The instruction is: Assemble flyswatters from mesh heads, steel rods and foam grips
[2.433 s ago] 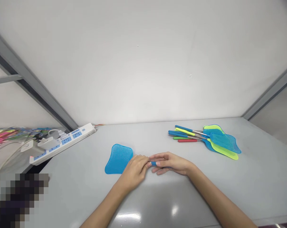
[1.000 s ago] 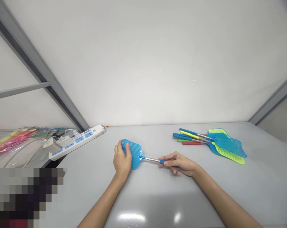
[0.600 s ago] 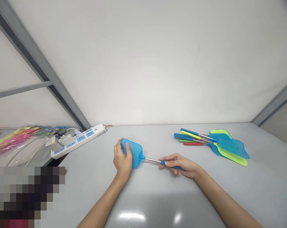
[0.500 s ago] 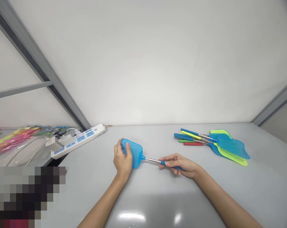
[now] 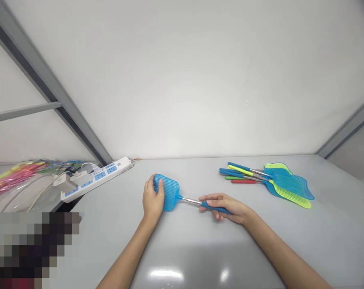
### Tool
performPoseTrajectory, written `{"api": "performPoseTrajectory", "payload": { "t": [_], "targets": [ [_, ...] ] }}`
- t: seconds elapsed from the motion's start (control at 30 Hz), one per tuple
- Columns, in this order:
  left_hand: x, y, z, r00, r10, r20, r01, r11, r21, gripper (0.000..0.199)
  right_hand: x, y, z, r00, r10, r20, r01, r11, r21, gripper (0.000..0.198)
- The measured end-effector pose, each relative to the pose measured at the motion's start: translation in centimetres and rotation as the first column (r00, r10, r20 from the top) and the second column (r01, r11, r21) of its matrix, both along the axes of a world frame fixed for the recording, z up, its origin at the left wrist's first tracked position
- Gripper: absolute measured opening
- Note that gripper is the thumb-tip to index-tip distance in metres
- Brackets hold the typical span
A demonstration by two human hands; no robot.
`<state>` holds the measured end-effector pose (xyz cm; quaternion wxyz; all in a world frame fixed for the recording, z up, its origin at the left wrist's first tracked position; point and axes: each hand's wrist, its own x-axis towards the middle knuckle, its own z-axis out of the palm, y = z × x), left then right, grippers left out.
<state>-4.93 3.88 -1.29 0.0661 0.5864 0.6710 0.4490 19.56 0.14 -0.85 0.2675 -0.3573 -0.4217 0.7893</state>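
Note:
A blue fly swatter (image 5: 171,193) with a perforated head, a short metal shaft and a blue grip lies across the middle, just above or on the grey table. My left hand (image 5: 153,198) is closed on the far side of its head, thumb on top and fingers round the edge. Around the blue grip, my right hand (image 5: 224,207) is closed loosely, with the thumb along the top. To the right, several more fly swatters (image 5: 290,188) in blue and yellow-green lie in an overlapping pile, their blue, yellow, green and red grips pointing left.
A white power strip (image 5: 102,181) with plugs and cords lies at the table's left edge. Beyond it are colourful items in clear plastic bags (image 5: 17,178). A white wall (image 5: 182,80) rises behind the grey table (image 5: 182,249). The lower left corner is pixelated.
The right thumb and fingers have shifted slightly on the grip, showing more of its blue surface. The left hand still holds the head. The whole view has moved a little.

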Motion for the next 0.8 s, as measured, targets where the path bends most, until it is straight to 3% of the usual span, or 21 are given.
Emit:
{"api": "performPoseTrajectory", "payload": {
  "t": [0.27,0.43,0.57,0.67,0.8],
  "targets": [
    [-0.2,0.1,0.2,0.999,-0.044,-0.02,0.044,0.999,0.02,0.043,-0.1,0.1,0.0,1.0,-0.016,-0.014,0.016,1.0,-0.007,0.039],
    [-0.1,0.0,0.0,0.989,-0.067,-0.134,0.067,0.998,-0.006,0.049,-0.3,0.2,0.0,0.997,-0.068,-0.025,0.068,0.998,0.006,0.033],
    [0.6,-0.5,0.3,0.965,-0.086,-0.248,0.103,0.993,0.055,0.043,-0.4,0.3,0.0,0.993,-0.113,-0.019,0.113,0.994,0.008,0.031],
    [1.4,-1.1,0.8,0.925,-0.15,-0.348,0.186,0.98,0.073,0.037,-0.3,0.3,0.1,0.993,-0.117,-0.009,0.117,0.993,-0.007,0.032],
    [2.3,-2.1,1.4,0.821,-0.331,-0.464,0.374,0.928,0.0,0.025,-0.3,0.3,0.1,0.991,-0.134,0.0,0.134,0.99,-0.033,0.033]
  ]
}}
